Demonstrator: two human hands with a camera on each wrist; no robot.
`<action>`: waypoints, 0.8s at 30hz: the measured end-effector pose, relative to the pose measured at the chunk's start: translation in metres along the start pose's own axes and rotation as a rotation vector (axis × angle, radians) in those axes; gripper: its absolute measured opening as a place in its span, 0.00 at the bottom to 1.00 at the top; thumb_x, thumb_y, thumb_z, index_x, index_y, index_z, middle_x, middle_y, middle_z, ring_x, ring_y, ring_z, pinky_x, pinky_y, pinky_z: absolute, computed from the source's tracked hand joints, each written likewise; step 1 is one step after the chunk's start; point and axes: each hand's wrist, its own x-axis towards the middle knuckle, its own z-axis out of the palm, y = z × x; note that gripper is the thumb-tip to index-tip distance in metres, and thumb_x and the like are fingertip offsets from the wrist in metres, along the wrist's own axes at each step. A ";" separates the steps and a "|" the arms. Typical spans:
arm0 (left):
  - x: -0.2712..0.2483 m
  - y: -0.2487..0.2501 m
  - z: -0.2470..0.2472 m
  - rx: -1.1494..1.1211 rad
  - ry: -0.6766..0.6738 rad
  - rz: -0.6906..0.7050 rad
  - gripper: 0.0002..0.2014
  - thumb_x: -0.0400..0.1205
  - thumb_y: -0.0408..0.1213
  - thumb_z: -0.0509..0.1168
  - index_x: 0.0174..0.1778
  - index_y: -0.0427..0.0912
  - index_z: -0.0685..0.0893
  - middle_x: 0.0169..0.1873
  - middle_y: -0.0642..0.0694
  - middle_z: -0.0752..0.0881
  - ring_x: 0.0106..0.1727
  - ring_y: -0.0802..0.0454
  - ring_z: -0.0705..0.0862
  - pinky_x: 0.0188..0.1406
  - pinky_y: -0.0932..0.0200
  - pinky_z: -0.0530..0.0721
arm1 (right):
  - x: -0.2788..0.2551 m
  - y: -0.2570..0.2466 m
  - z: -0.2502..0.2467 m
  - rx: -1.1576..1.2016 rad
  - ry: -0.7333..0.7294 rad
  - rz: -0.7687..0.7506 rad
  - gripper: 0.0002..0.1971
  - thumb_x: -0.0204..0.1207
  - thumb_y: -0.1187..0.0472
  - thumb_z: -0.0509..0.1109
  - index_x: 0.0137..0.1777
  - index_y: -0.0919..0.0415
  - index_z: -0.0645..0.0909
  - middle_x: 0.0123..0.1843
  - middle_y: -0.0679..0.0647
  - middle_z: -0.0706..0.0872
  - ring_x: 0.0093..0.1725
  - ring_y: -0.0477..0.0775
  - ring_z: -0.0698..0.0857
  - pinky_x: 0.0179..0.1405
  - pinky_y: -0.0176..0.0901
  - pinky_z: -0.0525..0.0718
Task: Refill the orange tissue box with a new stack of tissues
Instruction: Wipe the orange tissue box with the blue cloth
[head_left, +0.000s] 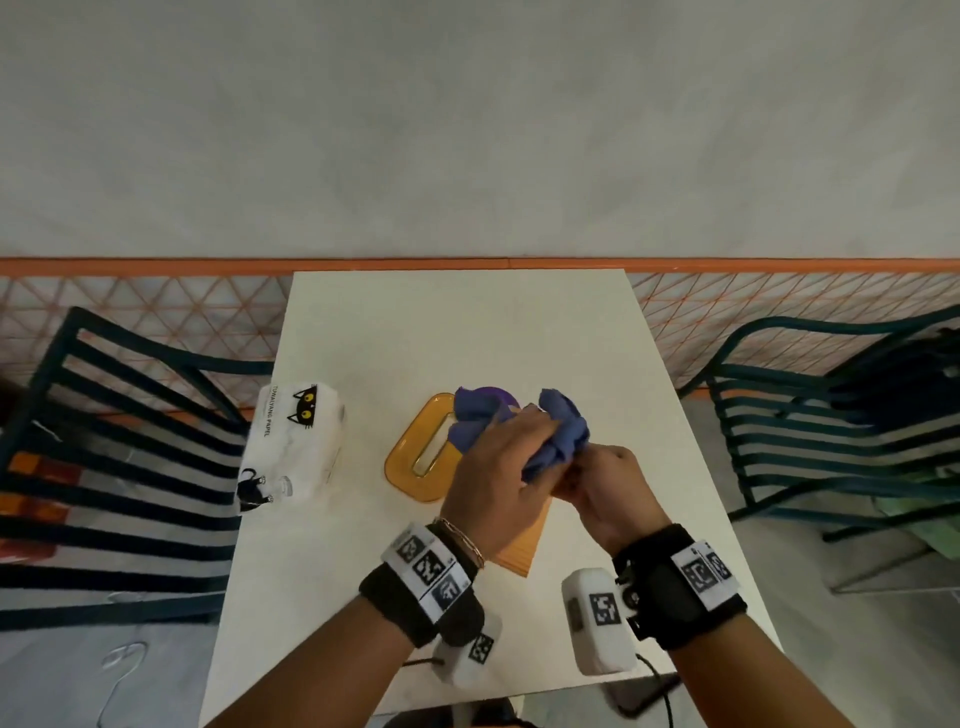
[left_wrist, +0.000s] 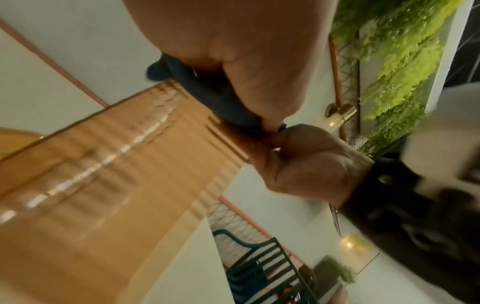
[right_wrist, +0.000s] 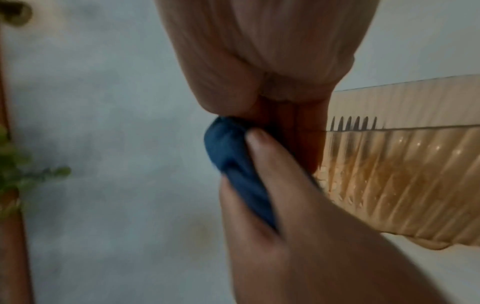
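Note:
The ribbed translucent orange tissue box (head_left: 517, 558) (left_wrist: 103, 185) (right_wrist: 402, 174) stands open on the white table (head_left: 467, 322), mostly hidden under my hands. Its orange lid (head_left: 410, 452) with a slot lies flat just left of it. My left hand (head_left: 498, 462) (left_wrist: 246, 51) (right_wrist: 298, 205) grips a crumpled blue cloth (head_left: 563, 426) (left_wrist: 215, 92) (right_wrist: 233, 164) at the box's top. My right hand (head_left: 608, 483) (left_wrist: 306, 164) (right_wrist: 272, 51) is curled on the box's rim beside the cloth. A white tissue pack (head_left: 296, 441) printed with black cats lies at the table's left edge.
Dark green slatted chairs stand left (head_left: 130, 441) and right (head_left: 831, 415) of the table. A purple round thing (head_left: 491, 395) peeks out behind the cloth. An orange-railed mesh fence (head_left: 156, 322) and a grey wall lie beyond the far edge.

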 end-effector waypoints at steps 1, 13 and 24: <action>-0.010 0.001 0.001 -0.040 -0.013 0.027 0.17 0.83 0.36 0.74 0.69 0.44 0.85 0.65 0.52 0.86 0.66 0.60 0.84 0.64 0.71 0.81 | 0.003 -0.003 -0.004 0.037 0.025 0.009 0.13 0.81 0.77 0.58 0.49 0.83 0.84 0.45 0.76 0.87 0.45 0.70 0.88 0.48 0.61 0.89; -0.045 -0.007 0.018 -0.081 0.020 -0.075 0.23 0.85 0.39 0.72 0.76 0.58 0.79 0.81 0.54 0.77 0.80 0.60 0.77 0.62 0.74 0.83 | -0.002 -0.014 -0.012 0.391 0.106 0.188 0.17 0.86 0.69 0.58 0.67 0.81 0.79 0.51 0.69 0.86 0.47 0.63 0.88 0.45 0.48 0.89; -0.014 -0.058 0.008 -0.878 0.478 -1.045 0.06 0.90 0.42 0.65 0.61 0.48 0.80 0.59 0.45 0.88 0.55 0.51 0.89 0.51 0.51 0.89 | -0.019 -0.026 -0.022 0.505 0.074 0.124 0.14 0.91 0.66 0.53 0.63 0.69 0.80 0.51 0.63 0.94 0.46 0.57 0.96 0.43 0.52 0.95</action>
